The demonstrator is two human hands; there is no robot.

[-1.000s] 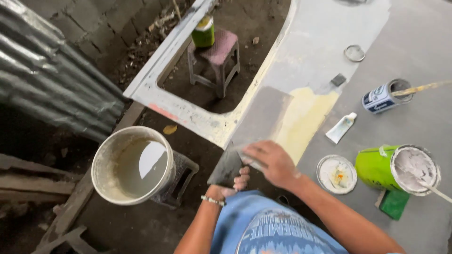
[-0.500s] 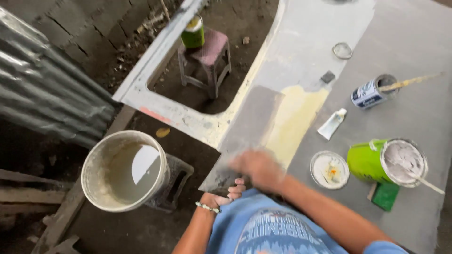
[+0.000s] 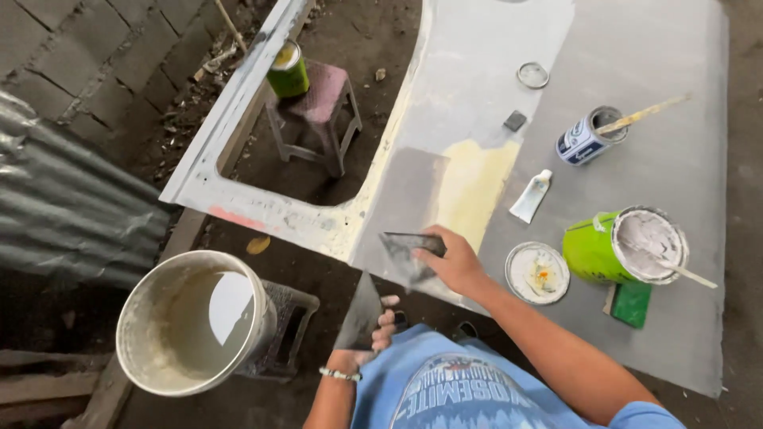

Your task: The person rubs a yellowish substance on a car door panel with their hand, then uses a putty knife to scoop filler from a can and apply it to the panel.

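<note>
My right hand (image 3: 453,262) grips a flat putty scraper (image 3: 404,248) coated with grey filler, held at the near edge of a large grey panel (image 3: 636,151). Just ahead of it lie a grey filler patch (image 3: 405,195) and a pale yellow patch (image 3: 473,187) on the panel. My left hand (image 3: 380,324) holds a second flat grey spreader board (image 3: 359,311) below the panel's edge, close to my body.
On the panel stand a green can of grey filler with a stick (image 3: 624,242), a round lid (image 3: 537,272), a white tube (image 3: 531,195), a blue-white can with a stick (image 3: 586,135) and a green block (image 3: 631,304). A white water bucket (image 3: 191,322) rests on a stool at left.
My right hand lifted from the board in my left hand up onto the panel edge, with the scraper now showing filler. The view shifted right.
</note>
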